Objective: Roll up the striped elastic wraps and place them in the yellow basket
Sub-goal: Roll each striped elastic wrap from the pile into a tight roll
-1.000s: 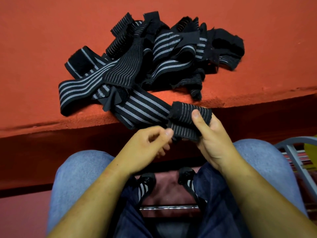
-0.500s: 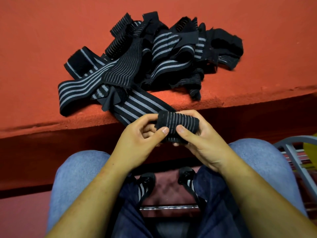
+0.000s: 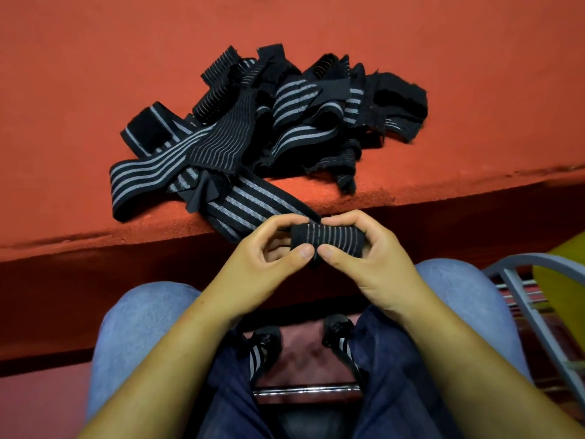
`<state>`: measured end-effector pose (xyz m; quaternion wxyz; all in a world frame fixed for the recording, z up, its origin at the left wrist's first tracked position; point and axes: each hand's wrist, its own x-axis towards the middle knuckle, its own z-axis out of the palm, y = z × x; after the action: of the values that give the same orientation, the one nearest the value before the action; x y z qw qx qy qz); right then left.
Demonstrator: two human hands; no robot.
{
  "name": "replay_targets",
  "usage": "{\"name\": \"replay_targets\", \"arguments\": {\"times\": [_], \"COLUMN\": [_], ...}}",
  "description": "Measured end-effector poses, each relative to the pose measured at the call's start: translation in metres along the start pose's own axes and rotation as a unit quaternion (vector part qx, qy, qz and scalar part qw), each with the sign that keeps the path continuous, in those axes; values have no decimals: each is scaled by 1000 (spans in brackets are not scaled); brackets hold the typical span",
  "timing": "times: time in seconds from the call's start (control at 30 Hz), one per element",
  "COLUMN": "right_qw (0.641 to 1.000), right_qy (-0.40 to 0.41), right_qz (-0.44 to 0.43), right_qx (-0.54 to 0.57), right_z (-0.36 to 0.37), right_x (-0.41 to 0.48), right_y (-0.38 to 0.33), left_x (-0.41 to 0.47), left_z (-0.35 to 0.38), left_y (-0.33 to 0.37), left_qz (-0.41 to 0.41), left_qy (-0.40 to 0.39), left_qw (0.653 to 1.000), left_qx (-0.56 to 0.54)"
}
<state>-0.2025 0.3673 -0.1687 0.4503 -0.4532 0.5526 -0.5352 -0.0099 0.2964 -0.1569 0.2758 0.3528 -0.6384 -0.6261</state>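
A partly rolled black wrap with grey stripes (image 3: 332, 240) sits between both hands just below the table's front edge. My left hand (image 3: 262, 264) pinches the roll's left end with thumb and curled fingers. My right hand (image 3: 367, 258) grips its right part, thumb underneath. The wrap's unrolled tail (image 3: 253, 204) runs up-left onto the table. A tangled pile of striped elastic wraps (image 3: 272, 128) lies on the red table. A piece of the yellow basket (image 3: 563, 280) shows at the right edge.
The red table (image 3: 95, 74) has a thick front edge (image 3: 126, 236) above my knees. A grey metal frame (image 3: 522, 299) stands at the right beside the basket. My legs in jeans and shoes fill the bottom of the view.
The roll has turned and grown while moving slightly down; both hands shifted their grip round it, and the loose tail has become shorter.
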Motion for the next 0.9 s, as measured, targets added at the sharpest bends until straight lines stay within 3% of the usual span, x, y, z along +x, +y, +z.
{"name": "replay_targets", "arguments": {"times": [0.2, 0.37, 0.47, 0.57, 0.73, 0.9], "right_qw": [999, 980, 976, 984, 996, 993], "right_qy": [14, -5, 4, 33, 85, 113], "right_qz": [-10, 142, 168, 139, 21, 0], "right_qx": [-46, 137, 135, 107, 4, -43], "right_z": [-13, -37, -60, -82, -115, -152], "right_x": [-16, -27, -39, -46, -59, -82], "right_y": [-19, -58, -83, -100, -126, -156], "left_x": [4, 3, 5, 9, 11, 24], "left_z": [18, 33, 53, 71, 105, 143], "left_y": [19, 46, 69, 90, 134, 171], "left_qz": [21, 78, 122, 134, 165, 204], "left_qy": [18, 8, -11, -45, -78, -84], "left_qw": [999, 994, 983, 981, 975, 960], "left_qx": [22, 80, 136, 130, 124, 174]}}
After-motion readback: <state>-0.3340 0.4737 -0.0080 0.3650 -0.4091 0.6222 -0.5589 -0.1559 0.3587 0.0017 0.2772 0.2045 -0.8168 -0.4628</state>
